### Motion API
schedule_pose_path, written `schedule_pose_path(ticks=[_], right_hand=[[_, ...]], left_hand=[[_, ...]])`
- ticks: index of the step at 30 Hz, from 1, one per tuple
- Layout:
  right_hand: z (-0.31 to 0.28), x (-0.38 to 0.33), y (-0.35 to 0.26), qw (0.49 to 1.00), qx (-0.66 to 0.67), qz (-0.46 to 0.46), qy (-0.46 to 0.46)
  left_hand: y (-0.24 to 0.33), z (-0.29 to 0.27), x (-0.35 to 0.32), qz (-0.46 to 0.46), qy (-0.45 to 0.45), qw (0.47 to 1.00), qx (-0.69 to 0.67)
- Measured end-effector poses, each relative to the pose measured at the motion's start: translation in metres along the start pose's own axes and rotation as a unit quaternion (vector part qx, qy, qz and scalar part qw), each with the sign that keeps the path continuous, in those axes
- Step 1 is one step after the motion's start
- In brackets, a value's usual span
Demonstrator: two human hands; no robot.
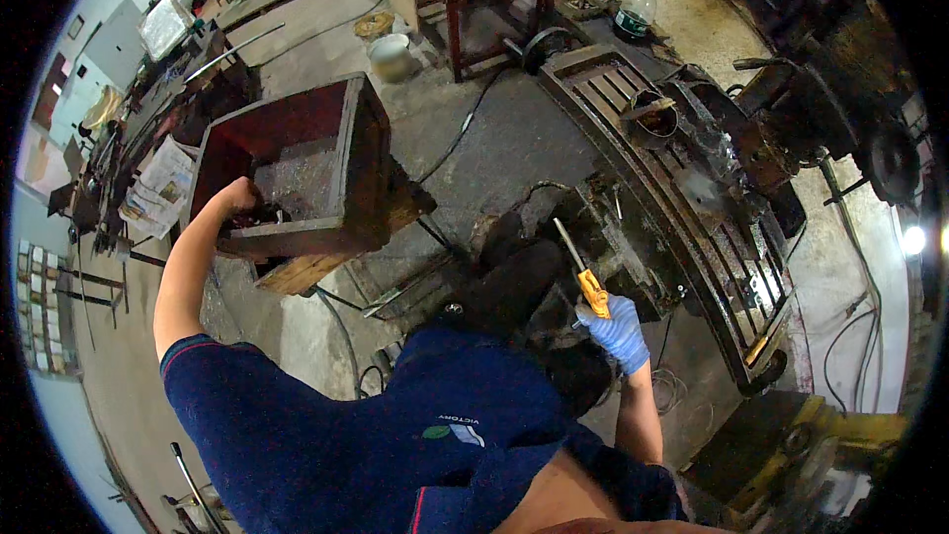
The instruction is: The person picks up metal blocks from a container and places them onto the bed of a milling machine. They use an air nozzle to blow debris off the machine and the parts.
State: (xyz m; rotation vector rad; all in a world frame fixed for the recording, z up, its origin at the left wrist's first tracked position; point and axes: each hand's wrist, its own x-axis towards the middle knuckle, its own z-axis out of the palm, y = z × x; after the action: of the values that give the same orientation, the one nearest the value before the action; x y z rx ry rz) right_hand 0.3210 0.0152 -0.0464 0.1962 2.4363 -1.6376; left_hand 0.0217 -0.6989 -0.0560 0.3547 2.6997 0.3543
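Note:
My left hand (237, 196) is bare and reaches over the rim of a rusty red metal box (351, 153). It sits among small grey metal pieces on the box's bottom, and its fingers are hidden. My right hand (618, 328) wears a blue glove and grips an orange-handled tool (593, 289). The tool's thin metal shaft points up and to the left. This hand is raised beside a dark, greasy machine block (593, 227). My dark blue shirt fills the lower middle of the view.
A long dark metal grate (692, 188) curves along the right. A white bucket (392, 57), a red table (484, 0) and a plastic bottle (638, 8) stand at the back. Newspapers (158, 188) lie at the left, and cables cross the concrete floor. A yellow machine part (850, 425) is at lower right.

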Motion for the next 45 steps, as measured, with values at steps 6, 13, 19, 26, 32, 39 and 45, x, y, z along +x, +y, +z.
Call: schedule_pose_path(ticks=[6,13,19,26,32,39,45], right_hand=[[0.0,-0.003,0.01,0.998,-0.032,0.032,0.032],[-0.004,-0.007,0.004,0.999,0.031,0.004,0.033],[-0.003,-0.011,-0.002,0.999,-0.004,-0.007,0.043],[-0.008,-0.008,-0.022,0.999,0.017,-0.021,0.028],[-0.018,0.001,-0.079,0.976,-0.187,-0.068,0.088],[-0.062,-0.027,-0.064,0.926,-0.245,0.04,0.285],[-0.099,-0.07,-0.026,0.938,-0.177,0.133,0.267]], left_hand=[[0.148,-0.019,-0.002,-0.173,-0.039,0.977,-0.122],[-0.004,0.027,0.045,0.238,0.096,0.936,0.24],[0.167,-0.028,-0.007,-0.11,0.106,0.986,-0.065],[0.252,-0.085,-0.003,0.108,0.188,0.732,-0.645],[0.453,-0.071,0.065,0.281,-0.013,0.754,-0.593],[0.633,0.068,0.121,0.268,-0.19,0.779,-0.534],[0.719,0.116,0.135,0.375,-0.13,0.871,-0.288]])
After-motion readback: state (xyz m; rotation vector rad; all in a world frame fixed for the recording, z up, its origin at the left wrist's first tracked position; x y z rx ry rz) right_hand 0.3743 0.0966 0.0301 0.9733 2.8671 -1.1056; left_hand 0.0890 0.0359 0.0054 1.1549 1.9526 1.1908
